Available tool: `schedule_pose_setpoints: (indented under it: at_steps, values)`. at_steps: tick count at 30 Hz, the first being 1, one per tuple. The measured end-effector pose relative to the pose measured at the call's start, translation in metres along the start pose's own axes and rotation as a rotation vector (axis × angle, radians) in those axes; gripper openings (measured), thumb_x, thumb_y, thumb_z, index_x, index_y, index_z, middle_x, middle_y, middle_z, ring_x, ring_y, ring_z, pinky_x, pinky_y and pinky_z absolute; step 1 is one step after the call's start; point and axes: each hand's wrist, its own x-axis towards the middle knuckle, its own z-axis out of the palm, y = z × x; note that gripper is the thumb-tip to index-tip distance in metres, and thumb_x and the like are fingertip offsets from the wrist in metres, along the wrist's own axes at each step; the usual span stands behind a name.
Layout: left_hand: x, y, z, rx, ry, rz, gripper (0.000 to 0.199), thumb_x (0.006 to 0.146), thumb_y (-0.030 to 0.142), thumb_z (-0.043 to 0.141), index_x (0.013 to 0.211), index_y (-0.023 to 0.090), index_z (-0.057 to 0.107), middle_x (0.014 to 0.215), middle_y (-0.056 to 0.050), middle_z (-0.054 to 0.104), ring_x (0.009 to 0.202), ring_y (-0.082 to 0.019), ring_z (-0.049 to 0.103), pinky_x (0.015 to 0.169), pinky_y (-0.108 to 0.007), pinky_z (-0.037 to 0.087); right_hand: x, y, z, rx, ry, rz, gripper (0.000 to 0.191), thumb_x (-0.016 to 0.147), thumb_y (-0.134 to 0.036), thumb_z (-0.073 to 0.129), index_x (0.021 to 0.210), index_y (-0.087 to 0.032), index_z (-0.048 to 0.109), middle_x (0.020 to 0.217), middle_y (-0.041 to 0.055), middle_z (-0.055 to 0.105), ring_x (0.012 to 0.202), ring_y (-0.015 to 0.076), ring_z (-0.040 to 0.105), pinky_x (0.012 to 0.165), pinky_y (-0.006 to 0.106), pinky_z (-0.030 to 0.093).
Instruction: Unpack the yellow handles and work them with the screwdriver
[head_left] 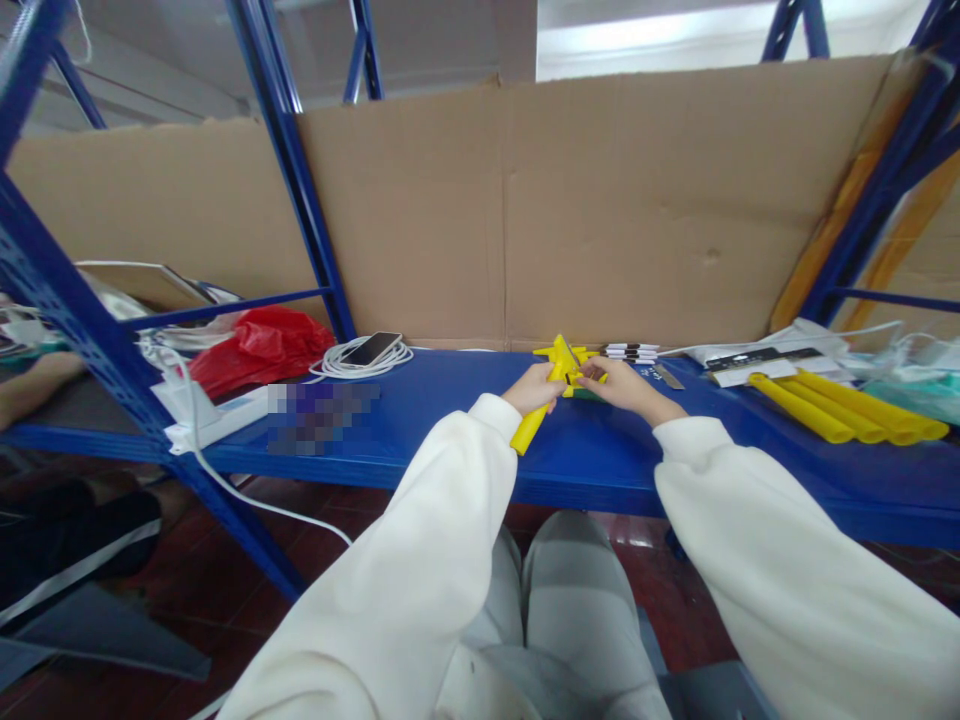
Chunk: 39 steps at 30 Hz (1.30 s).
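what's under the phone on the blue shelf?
Loops of coiled white cable show around and beneath the phone, on the blue shelf. Directly under its middle is covered; can't tell.

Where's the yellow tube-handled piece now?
Head view, just right of centre: the yellow tube-handled piece is held between left hand and right hand, over the blue metal shelf.

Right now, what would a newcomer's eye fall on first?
Probably the bright yellow piece held in the left hand, with the right hand close against it, near the picture's middle. Next, perhaps, the crumpled red plastic at the left and the yellow tubes lying side by side at the right.
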Motion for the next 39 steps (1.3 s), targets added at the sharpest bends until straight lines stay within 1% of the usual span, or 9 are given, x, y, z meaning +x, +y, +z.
schedule_pose_setpoints:
  at_steps: [3, 5, 14, 21, 25, 30, 34, 39]
  values:
    - [0.0, 0.001, 0.001, 0.01, -0.02, 0.021, 0.018, 0.081, 0.0, 0.052, 0.074, 0.017, 0.052, 0.044, 0.008, 0.046, 0.038, -0.009, 0.046, 0.046, -0.02, 0.035, 0.002, 0.0, 0.001, -0.001, 0.071, 0.001, 0.011, 0.087, -0.027, 0.061, 0.091, -0.018, 0.067, 0.088, 0.0069, 0.074, 0.077, 0.02, 0.066, 0.077, 0.032, 0.053]
    - [-0.001, 0.001, 0.002, 0.029, -0.029, 0.029, 0.019, 0.081, 0.001, 0.051, 0.073, 0.018, 0.051, 0.043, 0.008, 0.046, 0.038, -0.009, 0.046, 0.046, -0.02, 0.035, 0.002, -0.001, 0.002, -0.005, 0.085, 0.014, 0.012, 0.087, -0.027, 0.06, 0.091, -0.019, 0.067, 0.087, 0.0067, 0.073, 0.075, 0.0197, 0.065, 0.075, 0.032, 0.052]
    - [0.0, 0.0, 0.002, 0.058, -0.045, 0.04, 0.018, 0.082, 0.001, 0.051, 0.076, 0.017, 0.052, 0.043, 0.009, 0.046, 0.038, -0.009, 0.048, 0.046, -0.02, 0.035, 0.0, -0.006, 0.001, 0.008, 0.066, -0.013, 0.014, 0.086, -0.026, 0.055, 0.088, -0.019, 0.067, 0.084, 0.0067, 0.073, 0.069, 0.0189, 0.062, 0.069, 0.031, 0.05]
    - [-0.004, 0.005, 0.003, 0.062, -0.048, 0.033, 0.02, 0.082, -0.001, 0.05, 0.075, 0.018, 0.05, 0.041, 0.009, 0.045, 0.037, -0.009, 0.046, 0.045, -0.02, 0.034, 0.001, -0.005, 0.002, 0.027, 0.078, -0.018, 0.013, 0.084, -0.024, 0.055, 0.086, -0.019, 0.067, 0.083, 0.0065, 0.072, 0.069, 0.0188, 0.062, 0.069, 0.03, 0.049]
    - [-0.004, 0.005, 0.003, 0.064, -0.055, 0.034, 0.021, 0.082, -0.002, 0.05, 0.075, 0.018, 0.049, 0.042, 0.009, 0.045, 0.037, -0.01, 0.047, 0.045, -0.02, 0.035, 0.003, -0.001, 0.004, 0.073, 0.106, -0.057, 0.007, 0.081, -0.021, 0.058, 0.078, -0.019, 0.063, 0.076, 0.0039, 0.07, 0.064, 0.0166, 0.059, 0.065, 0.028, 0.047]
    - [-0.002, 0.002, 0.003, 0.054, -0.066, 0.051, 0.019, 0.082, 0.0, 0.052, 0.075, 0.018, 0.05, 0.041, 0.009, 0.045, 0.036, -0.009, 0.045, 0.044, -0.019, 0.034, 0.004, 0.002, 0.005, 0.12, 0.122, -0.104, 0.006, 0.078, -0.021, 0.058, 0.073, -0.02, 0.06, 0.067, 0.0013, 0.065, 0.058, 0.0153, 0.056, 0.062, 0.027, 0.045]
    - [0.0, -0.001, 0.003, 0.06, -0.062, 0.046, 0.017, 0.081, 0.001, 0.053, 0.076, 0.017, 0.051, 0.042, 0.008, 0.045, 0.036, -0.009, 0.045, 0.045, -0.02, 0.035, 0.003, 0.001, 0.006, 0.117, 0.126, -0.107, 0.005, 0.078, -0.021, 0.057, 0.073, -0.02, 0.06, 0.066, 0.0007, 0.064, 0.059, 0.0153, 0.056, 0.062, 0.027, 0.045]
    - [0.003, -0.005, 0.001, 0.089, -0.025, 0.023, 0.017, 0.08, 0.001, 0.051, 0.076, 0.017, 0.053, 0.043, 0.008, 0.046, 0.039, -0.011, 0.047, 0.047, -0.021, 0.038, 0.005, 0.003, 0.005, 0.079, 0.128, -0.078, 0.006, 0.078, -0.022, 0.056, 0.074, -0.02, 0.061, 0.067, 0.0019, 0.066, 0.063, 0.0164, 0.059, 0.064, 0.027, 0.047]
